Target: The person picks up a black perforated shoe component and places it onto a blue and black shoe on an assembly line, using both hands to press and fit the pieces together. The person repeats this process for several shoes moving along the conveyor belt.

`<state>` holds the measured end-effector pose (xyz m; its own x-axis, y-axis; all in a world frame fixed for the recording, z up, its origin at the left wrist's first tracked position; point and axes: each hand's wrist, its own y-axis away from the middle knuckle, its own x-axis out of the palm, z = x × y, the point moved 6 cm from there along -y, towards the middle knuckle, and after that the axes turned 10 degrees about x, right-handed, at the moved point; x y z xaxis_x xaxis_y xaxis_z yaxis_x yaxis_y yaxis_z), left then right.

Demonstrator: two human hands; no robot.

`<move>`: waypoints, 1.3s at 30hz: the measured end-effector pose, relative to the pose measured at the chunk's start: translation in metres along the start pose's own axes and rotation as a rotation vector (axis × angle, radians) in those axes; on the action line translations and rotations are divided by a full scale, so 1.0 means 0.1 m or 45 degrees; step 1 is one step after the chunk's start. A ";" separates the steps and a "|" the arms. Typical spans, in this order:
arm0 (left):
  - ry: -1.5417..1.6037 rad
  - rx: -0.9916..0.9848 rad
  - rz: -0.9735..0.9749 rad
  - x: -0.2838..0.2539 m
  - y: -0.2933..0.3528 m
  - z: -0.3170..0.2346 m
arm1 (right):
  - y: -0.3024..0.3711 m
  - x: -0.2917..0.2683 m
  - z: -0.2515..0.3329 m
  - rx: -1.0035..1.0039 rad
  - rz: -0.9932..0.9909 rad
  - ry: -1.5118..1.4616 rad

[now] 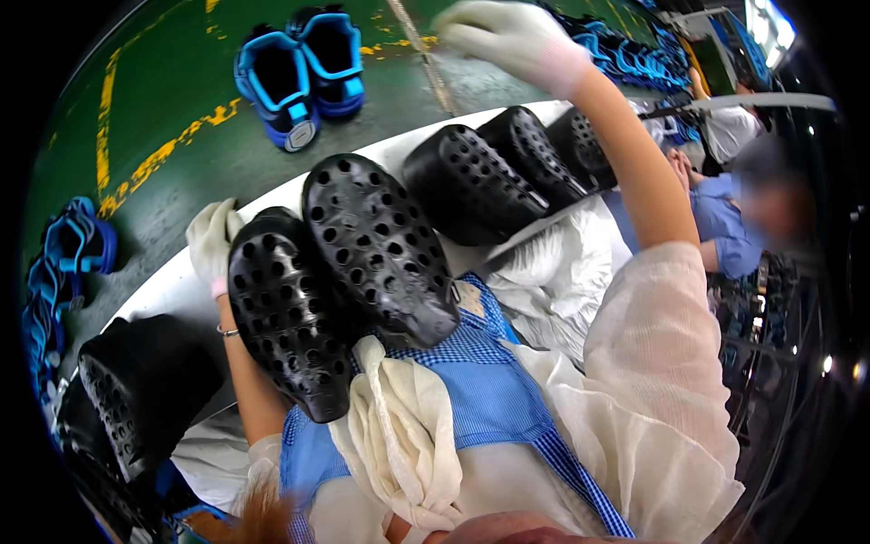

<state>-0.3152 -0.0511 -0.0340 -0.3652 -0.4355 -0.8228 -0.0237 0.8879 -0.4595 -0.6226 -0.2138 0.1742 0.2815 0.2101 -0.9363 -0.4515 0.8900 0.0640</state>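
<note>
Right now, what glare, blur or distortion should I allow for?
Head view: the white table edge bows, likely fisheye bending; bright lights glare at upper right; a co-worker's head is blurred; black perforated forms show clear holes and glossy highlights.

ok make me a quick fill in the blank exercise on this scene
1. The left hand and right hand both wear pale ____.
2. The black shoe-shaped blocks are dotted with round ____.
3. The pair of shoes on the green floor has bright ____ trim.
4. The hand higher in the picture is the ____ one.

Missing words: gloves; holes; blue; right
</note>
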 end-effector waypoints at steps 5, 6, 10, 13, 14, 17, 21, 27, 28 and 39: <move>0.004 0.148 0.048 -0.01 -0.12 -0.28 | 1.40 -0.63 -0.70 0.367 -0.189 0.400; -0.031 0.143 0.044 -0.12 -0.07 -0.25 | 1.52 -0.71 -0.76 0.402 -0.205 0.392; 0.054 0.121 0.052 -0.05 -0.07 -0.28 | 2.09 -0.82 -1.29 0.558 -0.207 0.395; 0.055 0.135 0.163 0.10 -0.13 -0.24 | 2.26 -0.72 -1.53 0.585 -0.192 0.321; 0.073 0.151 0.151 0.14 -0.15 -0.28 | 2.28 -0.71 -1.63 0.622 -0.168 0.308; 0.385 -0.061 0.224 0.38 0.00 0.15 | 2.11 -0.62 -1.66 0.639 -0.101 0.195; 0.089 0.166 0.050 0.20 0.10 0.11 | 2.04 -0.55 -1.76 0.540 -0.153 -0.096; -0.007 0.058 -0.052 -0.07 -0.05 -0.24 | 2.38 -0.47 -2.28 0.571 -0.163 -0.203; 0.045 0.024 -0.053 -0.09 -0.07 -0.24 | 2.43 -0.50 -2.28 0.585 -0.167 -0.026; 0.499 -0.245 -0.167 -0.29 -0.35 -0.11 | 2.37 -1.05 -1.59 0.604 -0.350 0.010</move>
<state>-0.3141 -0.0679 0.0091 -0.6713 -0.4903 -0.5559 -0.2524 0.8563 -0.4505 -0.8934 -0.0889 0.2327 0.3282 -0.0574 -0.9429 0.0700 0.9969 -0.0363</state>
